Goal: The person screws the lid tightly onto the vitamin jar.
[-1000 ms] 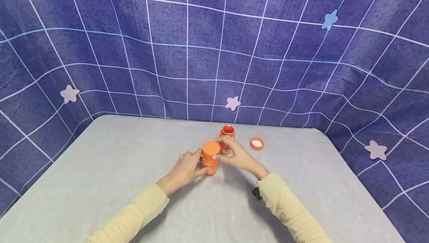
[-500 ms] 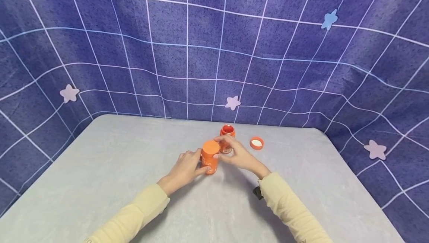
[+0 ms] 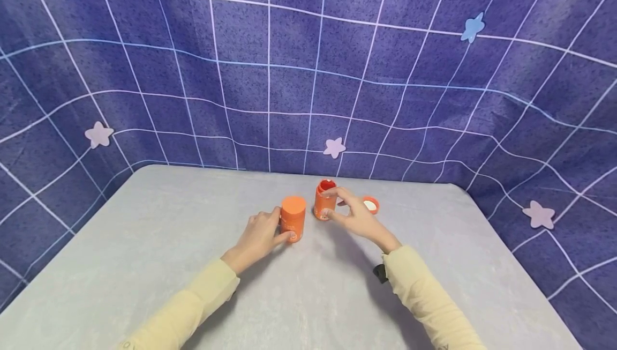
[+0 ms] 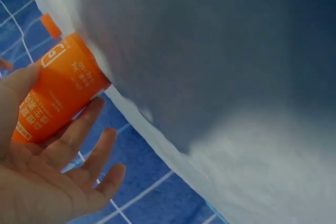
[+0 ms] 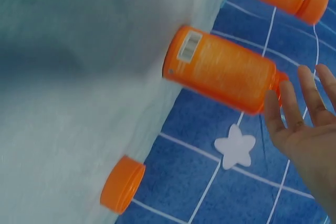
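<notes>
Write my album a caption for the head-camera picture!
Left hand holds the capped bottle, right hand beside the open bottle.

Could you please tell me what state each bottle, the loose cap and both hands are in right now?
Capped bottle: upright, cap on, held.
Open bottle: upright on the table, uncapped.
Loose cap: off, lying on the table with its pale inside up.
Left hand: gripping the capped bottle.
Right hand: loosely open at the open bottle; contact unclear.

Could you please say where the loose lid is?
In the head view, the lid lies on the table, right of the open bottle, beyond the right hand.
</notes>
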### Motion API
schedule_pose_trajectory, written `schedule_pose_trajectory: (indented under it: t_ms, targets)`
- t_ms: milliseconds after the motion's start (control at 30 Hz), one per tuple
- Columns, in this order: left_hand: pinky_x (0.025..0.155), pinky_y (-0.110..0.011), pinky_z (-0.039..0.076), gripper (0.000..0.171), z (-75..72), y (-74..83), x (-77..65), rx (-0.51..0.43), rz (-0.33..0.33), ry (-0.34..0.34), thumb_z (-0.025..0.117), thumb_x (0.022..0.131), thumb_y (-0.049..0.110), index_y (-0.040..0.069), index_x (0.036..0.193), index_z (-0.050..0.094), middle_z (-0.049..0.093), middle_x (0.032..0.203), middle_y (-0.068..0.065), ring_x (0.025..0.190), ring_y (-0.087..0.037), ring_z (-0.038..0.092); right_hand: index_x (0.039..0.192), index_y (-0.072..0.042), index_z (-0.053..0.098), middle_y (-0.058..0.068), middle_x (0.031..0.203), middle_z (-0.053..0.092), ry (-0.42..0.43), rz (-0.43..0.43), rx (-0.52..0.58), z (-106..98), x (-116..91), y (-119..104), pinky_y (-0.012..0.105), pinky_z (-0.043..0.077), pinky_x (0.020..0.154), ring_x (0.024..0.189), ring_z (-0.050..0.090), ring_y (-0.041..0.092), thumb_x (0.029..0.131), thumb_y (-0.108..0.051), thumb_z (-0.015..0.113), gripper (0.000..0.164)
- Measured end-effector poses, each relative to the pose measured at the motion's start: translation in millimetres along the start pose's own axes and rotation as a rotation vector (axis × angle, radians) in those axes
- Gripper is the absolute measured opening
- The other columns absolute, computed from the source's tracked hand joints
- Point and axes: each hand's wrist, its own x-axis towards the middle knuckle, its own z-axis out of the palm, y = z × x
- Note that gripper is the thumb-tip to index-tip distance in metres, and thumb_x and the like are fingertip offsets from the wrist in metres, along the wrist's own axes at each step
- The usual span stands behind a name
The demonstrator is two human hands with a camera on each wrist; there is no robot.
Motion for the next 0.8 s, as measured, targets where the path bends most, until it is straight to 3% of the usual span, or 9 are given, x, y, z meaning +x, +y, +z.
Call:
schedule_pose_trajectory:
  t_ms: [200,367,500,800]
  targets:
    - [0.075,-0.048,0.044,0.046,-4.1,-17.9,5.5,0.013,-0.03,0.023,0.071,0.075,0.039,0.004,0.1,0.055,0.066,0.082,-0.009,0.077,-0.027,0.062,0.117,0.001,0.054,0.018,0.118,0.058,0.087,0.026,-0.014,-12.7,-0.8,8.9,0.051,0.042,0.089,0.112,0.051,0.033,0.084,-0.009,0.064,0.037]
    - [0.069,-0.048,0.045,0.042,-7.4,-32.6,9.0,0.014,-0.038,0.064,0.072,0.074,0.038,0.005,0.092,0.054,0.064,0.074,-0.008,0.069,-0.026,0.061,0.116,-0.002,0.055,0.017,0.116,0.057,0.148,0.074,-0.057,-24.1,-1.4,15.4,0.049,0.044,0.086,0.11,0.051,0.032,0.084,-0.011,0.063,0.034]
    - [0.068,-0.048,0.046,0.043,-9.2,-43.0,12.4,0.024,-0.062,0.088,0.072,0.075,0.039,0.005,0.092,0.054,0.065,0.076,-0.01,0.07,-0.027,0.062,0.114,0.0,0.055,0.018,0.114,0.056,0.18,0.096,-0.062,-33.2,-2.1,17.1,0.05,0.044,0.086,0.11,0.05,0.035,0.084,-0.01,0.062,0.032]
    - [0.076,-0.051,0.044,0.044,-15.0,-63.1,17.4,0.007,-0.149,0.104,0.071,0.077,0.037,0.002,0.098,0.054,0.068,0.089,-0.015,0.082,-0.034,0.063,0.111,0.002,0.056,0.021,0.111,0.056,0.218,0.175,-0.143,-47.5,-2.2,44.6,0.05,0.042,0.083,0.107,0.049,0.038,0.081,-0.009,0.064,0.032]
